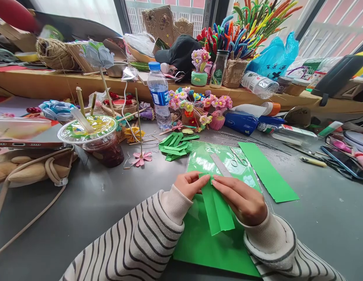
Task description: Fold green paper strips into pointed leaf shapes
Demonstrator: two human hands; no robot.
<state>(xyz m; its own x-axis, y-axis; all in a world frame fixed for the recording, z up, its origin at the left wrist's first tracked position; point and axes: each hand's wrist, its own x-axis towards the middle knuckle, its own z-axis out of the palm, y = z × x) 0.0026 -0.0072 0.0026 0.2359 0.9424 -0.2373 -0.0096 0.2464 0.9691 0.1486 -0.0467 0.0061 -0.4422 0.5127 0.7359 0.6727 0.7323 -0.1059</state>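
A creased green paper strip (218,210) is held above a larger green sheet (216,249). My left hand (191,184) pinches its upper left edge between thumb and fingers. Along its upper right edge lie the fingers of my right hand (242,197), pressed together on the paper. Beyond my hands, a ruler (220,164) and scissors (238,157) rest on a clear plastic sleeve (196,154) over green paper. A flat green strip (267,171) lies to the right. Several folded green pieces (175,146) are piled behind my left hand.
On the left stand a lidded drink cup (104,150) and a phone (26,132). A water bottle (159,95) and crocheted flowers (201,103) line the back. A pink paper flower (142,158) is left of the pile. Thin wires (254,141), pens and another phone (345,162) lie right.
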